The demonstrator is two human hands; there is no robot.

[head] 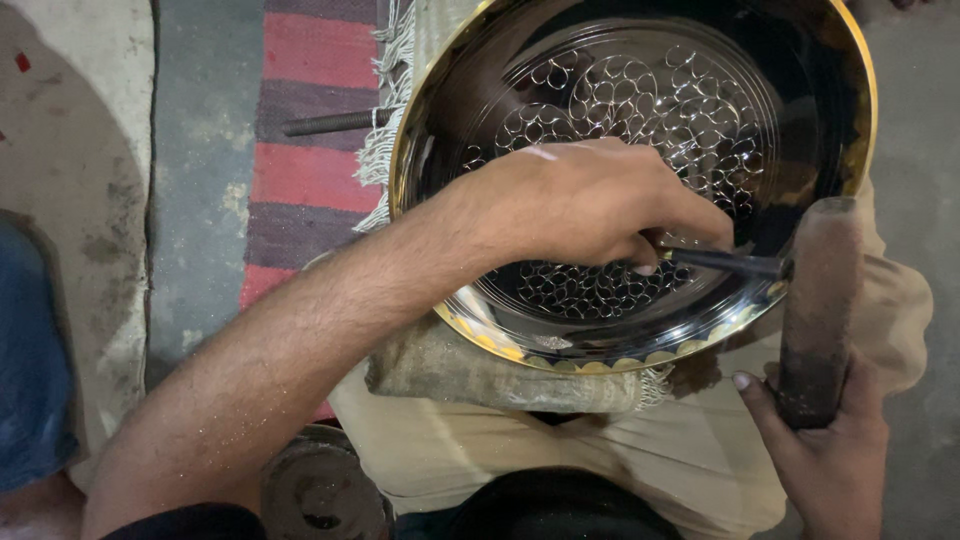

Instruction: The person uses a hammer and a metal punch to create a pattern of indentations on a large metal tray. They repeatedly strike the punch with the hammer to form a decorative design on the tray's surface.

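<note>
A large round shiny metal plate (800,90) with a brass-coloured scalloped rim lies on a padded cloth block (450,365) over my lap. Its middle carries a pattern of small engraved loops. My left hand (580,200) reaches across the plate and pinches a thin dark metal punch (725,261), tip down near the plate's lower right rim. My right hand (830,450) grips the lower end of a thick dark wooden mallet (820,300), whose top end stands next to the punch's outer end.
A red and purple striped rug (310,110) with a white fringe lies on the concrete floor to the left, and a dark metal rod (330,123) rests across it. A round rusty metal weight (320,490) sits by my left elbow. Blue cloth (30,370) shows at the far left.
</note>
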